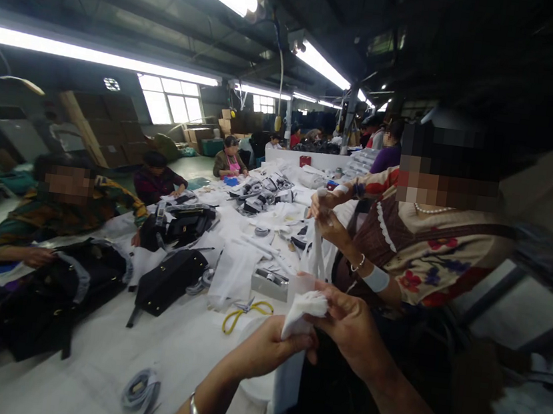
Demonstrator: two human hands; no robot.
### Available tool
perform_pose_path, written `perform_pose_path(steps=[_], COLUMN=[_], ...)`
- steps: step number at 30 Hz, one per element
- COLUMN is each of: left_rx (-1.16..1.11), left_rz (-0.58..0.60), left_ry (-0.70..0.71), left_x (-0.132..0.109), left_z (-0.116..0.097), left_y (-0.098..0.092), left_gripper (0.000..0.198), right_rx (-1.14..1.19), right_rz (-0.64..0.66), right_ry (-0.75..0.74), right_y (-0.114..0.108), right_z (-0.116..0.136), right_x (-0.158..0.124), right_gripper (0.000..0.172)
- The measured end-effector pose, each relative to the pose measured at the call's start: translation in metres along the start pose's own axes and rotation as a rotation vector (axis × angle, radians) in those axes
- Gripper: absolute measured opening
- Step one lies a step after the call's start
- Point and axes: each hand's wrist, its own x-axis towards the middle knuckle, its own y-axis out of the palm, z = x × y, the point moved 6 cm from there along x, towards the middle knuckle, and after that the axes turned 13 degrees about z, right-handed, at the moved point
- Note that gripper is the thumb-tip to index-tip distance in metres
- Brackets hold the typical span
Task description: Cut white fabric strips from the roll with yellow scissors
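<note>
A long strip of thin white material (287, 376), bunched at its top, hangs between my hands near the table's front edge. My left hand (267, 347) is closed around it below the bunched part. The fingers of my right hand (346, 320) pinch its upper end; whether it is cloth, paper or foam I cannot tell. Just beyond my left hand lie yellow-handled scissors (246, 309) on the white tabletop (102, 353). Behind them is a small grey box (269, 285) with dark items inside. A coiled grey strap (138, 388) rests left of my left wrist.
Close on my right, a co-worker (432, 253) holds up another white strip (316, 249). Across the table, a person in a patterned jacket (69, 208) handles a black bag (69, 289). Another black bag (171, 281) lies nearer the middle. Grey-and-black pieces (266, 189) are heaped farther back.
</note>
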Motion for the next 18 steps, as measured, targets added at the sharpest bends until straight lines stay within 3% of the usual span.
perform_pose_path(steps=[7,11,14,16,18], left_rx=[-0.045,-0.139,-0.228,-0.288,-0.354], left_rz=[0.015,-0.037,-0.080,-0.118,-0.155], left_ry=[-0.028,-0.061,-0.050,-0.050,-0.038], left_x=[0.003,0.008,0.014,0.019,0.025], left_z=[0.010,0.019,0.017,0.015,0.012], left_y=[0.008,0.012,0.013,0.011,0.007], left_gripper=[0.045,0.049,0.048,0.048,0.048], right_rx=[-0.009,-0.041,0.043,0.108,0.143], right_rz=[-0.029,-0.085,-0.087,-0.016,0.089], right_ry=[0.038,-0.025,-0.116,-0.117,-0.056], right_y=[-0.005,-0.011,-0.016,-0.017,-0.016], right_z=[-0.003,-0.005,-0.012,-0.027,-0.048], right_x=[-0.003,-0.005,-0.007,-0.010,-0.015], right_gripper=[0.045,0.045,0.070,0.091,0.101])
